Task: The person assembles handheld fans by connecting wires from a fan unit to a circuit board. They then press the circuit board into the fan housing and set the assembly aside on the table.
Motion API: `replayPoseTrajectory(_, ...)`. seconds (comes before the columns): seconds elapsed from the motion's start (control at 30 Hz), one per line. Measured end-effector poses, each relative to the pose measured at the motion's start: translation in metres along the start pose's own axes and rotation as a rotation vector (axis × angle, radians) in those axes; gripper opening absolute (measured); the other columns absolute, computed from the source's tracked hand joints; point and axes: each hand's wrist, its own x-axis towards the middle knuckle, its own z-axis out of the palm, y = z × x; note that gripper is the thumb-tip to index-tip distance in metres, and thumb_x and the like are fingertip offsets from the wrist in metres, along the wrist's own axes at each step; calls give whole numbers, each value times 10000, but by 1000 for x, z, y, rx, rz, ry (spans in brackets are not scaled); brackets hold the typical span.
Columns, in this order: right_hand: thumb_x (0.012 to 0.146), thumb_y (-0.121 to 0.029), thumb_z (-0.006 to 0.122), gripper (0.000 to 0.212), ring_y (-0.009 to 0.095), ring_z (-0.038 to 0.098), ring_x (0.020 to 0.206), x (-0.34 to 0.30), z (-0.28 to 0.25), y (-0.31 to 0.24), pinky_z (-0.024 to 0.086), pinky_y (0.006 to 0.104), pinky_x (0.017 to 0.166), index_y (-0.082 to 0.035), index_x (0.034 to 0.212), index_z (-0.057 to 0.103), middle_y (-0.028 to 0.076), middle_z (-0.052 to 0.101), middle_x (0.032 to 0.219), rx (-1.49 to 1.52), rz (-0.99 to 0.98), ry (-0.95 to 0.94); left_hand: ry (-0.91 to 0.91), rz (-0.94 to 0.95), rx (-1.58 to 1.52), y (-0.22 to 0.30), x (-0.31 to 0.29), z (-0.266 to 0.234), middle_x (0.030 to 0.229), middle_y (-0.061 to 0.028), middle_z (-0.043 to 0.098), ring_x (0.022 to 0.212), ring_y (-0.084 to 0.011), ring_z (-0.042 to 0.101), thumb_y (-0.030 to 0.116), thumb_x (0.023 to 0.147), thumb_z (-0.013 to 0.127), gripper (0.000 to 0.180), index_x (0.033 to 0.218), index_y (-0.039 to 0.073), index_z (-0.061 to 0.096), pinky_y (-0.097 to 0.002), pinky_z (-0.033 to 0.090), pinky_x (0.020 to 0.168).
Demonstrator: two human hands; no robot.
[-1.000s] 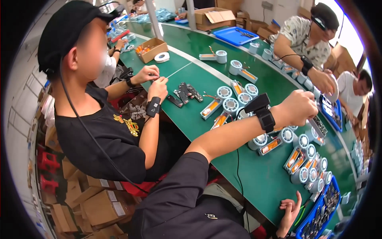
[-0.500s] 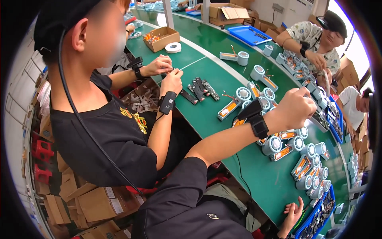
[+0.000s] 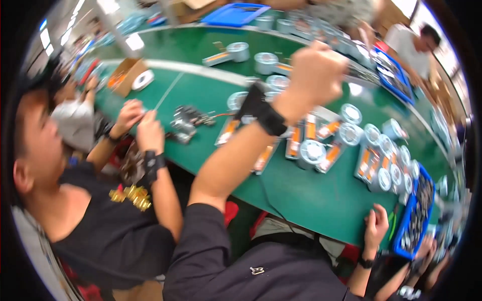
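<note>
My left hand (image 3: pixel 316 78) is raised over the far side of the green table in a closed fist, blurred by motion. Whatever it may hold is hidden. Beneath that arm lie several light-blue round housings (image 3: pixel 312 151) with spoked fronts, each joined to an elongated casing holding an orange cylinder (image 3: pixel 331 153). Near the table's front edge at the right, my right hand (image 3: pixel 376 226) rests with its fingers loosely bent and apart, nothing visible in them. Close beside it lie a slim green tool (image 3: pixel 393 220) and a blue tray (image 3: pixel 419 231) full of small dark parts.
At the left, a co-worker's hands (image 3: pixel 140 125) meet near a pile of dark parts (image 3: pixel 188 120). Beyond stand a cardboard box (image 3: pixel 128 75) and a white tape roll (image 3: pixel 143 80). More blue trays (image 3: pixel 236 14) and co-workers line the far side.
The whole view has swung, so the scene sits further left and the right forearm now shows. My left hand stays closed and raised; my right hand stays by the blue tray.
</note>
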Motion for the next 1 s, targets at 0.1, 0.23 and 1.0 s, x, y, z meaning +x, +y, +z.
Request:
replayPoseTrajectory(0.1,1007,-51,614,195,40,538,629,0,3,-5,383,195,549,-9,1196,641,-21,587,722,63,64,-12,-88,-4,-74,-4,4,22,825,-15,735,980,-294,691,146,744,745,52,785,166,720,-435,570,767)
replayPoseTrajectory(0.23,1002,-38,608,174,45,555,623,-11,-5,-6,401,193,550,7,1165,647,0,620,727,117,37,1,-274,29,-79,11,3,68,822,-29,728,977,-281,692,126,748,729,58,794,161,722,-438,576,759)
replayPoseTrajectory(1.0,1043,-70,587,143,38,496,653,-14,-12,42,369,197,569,21,1128,657,-1,626,807,95,-77,-3,-1004,-11,-87,255,65,375,1354,-128,644,1357,-334,487,666,883,558,696,1338,157,694,-631,319,1113)
